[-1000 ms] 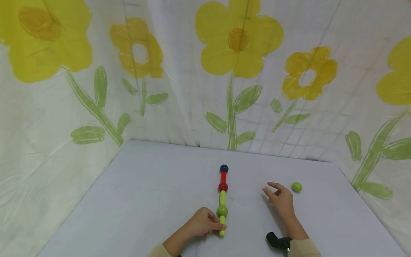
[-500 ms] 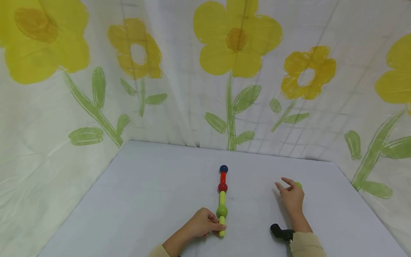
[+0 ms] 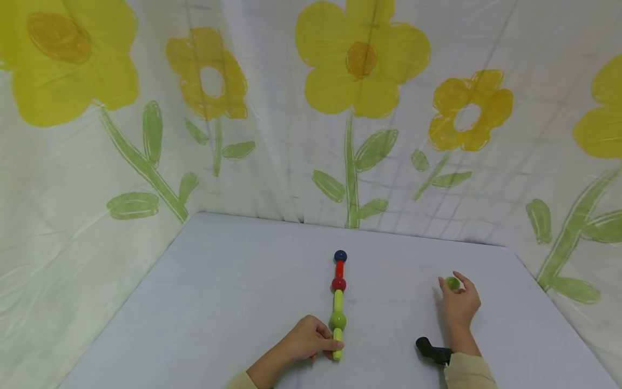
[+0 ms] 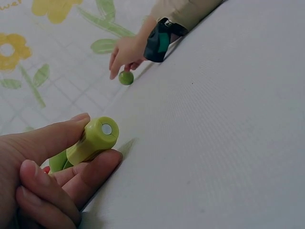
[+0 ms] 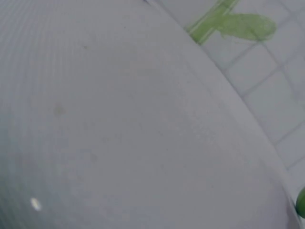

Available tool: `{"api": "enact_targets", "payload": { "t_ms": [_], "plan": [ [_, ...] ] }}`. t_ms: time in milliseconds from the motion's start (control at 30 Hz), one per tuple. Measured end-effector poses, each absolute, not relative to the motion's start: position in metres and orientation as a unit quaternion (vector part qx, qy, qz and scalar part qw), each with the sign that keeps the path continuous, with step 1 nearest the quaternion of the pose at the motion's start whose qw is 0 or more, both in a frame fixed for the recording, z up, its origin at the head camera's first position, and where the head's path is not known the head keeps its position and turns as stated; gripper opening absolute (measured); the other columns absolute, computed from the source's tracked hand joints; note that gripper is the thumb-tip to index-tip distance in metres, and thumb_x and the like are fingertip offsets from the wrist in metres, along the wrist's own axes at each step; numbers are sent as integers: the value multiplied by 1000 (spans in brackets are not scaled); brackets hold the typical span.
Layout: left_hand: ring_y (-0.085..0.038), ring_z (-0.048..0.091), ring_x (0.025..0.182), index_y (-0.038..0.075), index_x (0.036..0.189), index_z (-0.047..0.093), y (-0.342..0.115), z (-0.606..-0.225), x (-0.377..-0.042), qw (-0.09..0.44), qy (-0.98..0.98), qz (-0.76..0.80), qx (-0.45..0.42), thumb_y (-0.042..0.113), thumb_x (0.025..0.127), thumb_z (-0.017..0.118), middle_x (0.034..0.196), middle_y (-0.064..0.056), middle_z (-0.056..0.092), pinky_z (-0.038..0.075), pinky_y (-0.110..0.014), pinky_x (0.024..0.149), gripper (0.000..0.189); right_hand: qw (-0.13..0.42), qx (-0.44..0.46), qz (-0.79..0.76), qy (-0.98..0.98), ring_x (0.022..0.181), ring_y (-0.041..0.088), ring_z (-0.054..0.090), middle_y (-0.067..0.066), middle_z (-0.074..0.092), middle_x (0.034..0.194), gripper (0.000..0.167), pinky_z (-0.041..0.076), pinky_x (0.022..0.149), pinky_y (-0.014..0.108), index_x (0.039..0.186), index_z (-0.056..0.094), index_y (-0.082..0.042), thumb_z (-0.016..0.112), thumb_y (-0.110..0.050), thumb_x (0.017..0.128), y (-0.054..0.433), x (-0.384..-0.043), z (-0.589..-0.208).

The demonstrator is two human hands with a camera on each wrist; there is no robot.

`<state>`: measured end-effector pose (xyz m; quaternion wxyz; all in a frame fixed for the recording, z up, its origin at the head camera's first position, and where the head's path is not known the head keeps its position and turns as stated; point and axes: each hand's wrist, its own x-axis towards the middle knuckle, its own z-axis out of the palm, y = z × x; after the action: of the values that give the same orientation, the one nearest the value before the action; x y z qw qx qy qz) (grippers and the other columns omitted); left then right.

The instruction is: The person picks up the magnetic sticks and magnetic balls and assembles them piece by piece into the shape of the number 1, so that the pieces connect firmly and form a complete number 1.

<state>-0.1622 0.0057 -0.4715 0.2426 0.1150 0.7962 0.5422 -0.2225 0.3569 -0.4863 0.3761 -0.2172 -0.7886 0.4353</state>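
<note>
In the head view, my left hand point(image 3: 308, 339) pinches the near yellow-green rod point(image 3: 337, 351) of a straight chain between thumb and fingers. Going away from me, the chain continues with a green ball point(image 3: 337, 321), another yellow-green rod point(image 3: 338, 300), a red ball point(image 3: 338, 284), a red rod point(image 3: 339, 269) and a dark blue ball point(image 3: 340, 256). A round silver disc, like a magnet, shows in the held rod's end point(image 4: 106, 129) in the left wrist view. My right hand point(image 3: 460, 305) has thumb and fingers spread around a loose green ball point(image 3: 453, 283). That ball point(image 5: 301, 202) peeks in at the right wrist view's edge.
A white table point(image 3: 233, 270) spreads under everything. Behind it hangs a pale curtain point(image 3: 277, 135) printed with yellow flowers. A black wrist device point(image 3: 432, 352) sits at the right sleeve point(image 3: 470, 371).
My right hand has moved to the right, from beside the loose green ball to around it. The left hand and the chain stay in place.
</note>
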Motion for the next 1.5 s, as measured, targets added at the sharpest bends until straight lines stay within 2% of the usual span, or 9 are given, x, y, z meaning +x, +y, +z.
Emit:
{"api": "enact_targets", "payload": {
  "t_ms": [133, 233, 300, 367, 533, 767, 967, 1233, 1500],
  "plan": [
    [-4, 35, 40, 8, 72, 69, 6, -470, -161, 246, 797, 541, 109, 24, 81, 80, 60, -1, 67, 28, -15, 38, 22, 351, -251, 447, -784, 55, -7, 38, 19, 58, 101, 43, 32, 58, 14, 123, 60, 7, 73, -7, 85, 361, -221, -487],
    [-4, 35, 40, 8, 72, 69, 6, -470, -161, 248, 797, 541, 106, 24, 81, 80, 60, -1, 67, 28, -15, 38, 22, 322, -269, 457, -784, 68, 6, 44, 28, 55, 122, 48, 34, 68, 22, 127, 56, 9, 72, -9, 86, 362, -219, -485],
    [-4, 35, 40, 8, 72, 69, 6, -470, -161, 249, 795, 543, 106, 24, 81, 80, 60, -1, 67, 28, -15, 39, 22, 311, -276, 453, -789, 74, 14, 44, 32, 53, 126, 49, 34, 74, 27, 128, 55, 11, 71, -9, 85, 363, -218, -484],
    [-4, 35, 40, 8, 72, 69, 6, -470, -161, 249, 794, 544, 107, 24, 81, 80, 60, -1, 67, 28, -15, 39, 22, 304, -278, 444, -796, 72, 17, 44, 34, 54, 122, 50, 34, 75, 30, 127, 54, 13, 71, -8, 85, 364, -218, -484],
    [-4, 35, 40, 8, 72, 69, 6, -469, -160, 248, 794, 544, 106, 24, 81, 80, 60, -1, 66, 28, -15, 39, 21, 300, -281, 428, -805, 58, 2, 39, 32, 59, 104, 48, 33, 66, 24, 125, 56, 13, 70, -8, 84, 365, -217, -485],
    [-4, 35, 40, 8, 72, 69, 5, -469, -159, 247, 796, 542, 107, 24, 81, 81, 60, -1, 67, 27, -16, 39, 21, 315, -270, 423, -806, 59, -8, 35, 31, 60, 114, 40, 31, 63, 18, 119, 59, 12, 70, -5, 84, 365, -217, -485],
    [-4, 35, 40, 9, 72, 69, 5, -470, -161, 244, 797, 541, 111, 24, 81, 80, 60, 0, 66, 27, -15, 39, 21, 297, -265, 412, -820, 63, 3, 41, 27, 59, 112, 37, 29, 58, 16, 118, 60, 8, 70, -7, 86, 364, -217, -486],
    [-5, 35, 39, 9, 72, 69, 5, -470, -161, 245, 800, 537, 109, 25, 81, 81, 60, 0, 66, 26, -16, 39, 22, 289, -233, 381, -847, 71, 26, 47, 31, 56, 107, 37, 35, 68, 37, 117, 62, 10, 71, -4, 84, 361, -217, -490],
    [-5, 38, 40, 9, 71, 69, 4, -471, -161, 237, 796, 546, 114, 25, 81, 80, 59, 0, 66, 31, -16, 40, 22, 270, -196, 372, -866, 60, 5, 46, 27, 57, 102, 38, 35, 55, 20, 118, 62, 9, 71, -3, 83, 351, -206, -491]
  ]
}}
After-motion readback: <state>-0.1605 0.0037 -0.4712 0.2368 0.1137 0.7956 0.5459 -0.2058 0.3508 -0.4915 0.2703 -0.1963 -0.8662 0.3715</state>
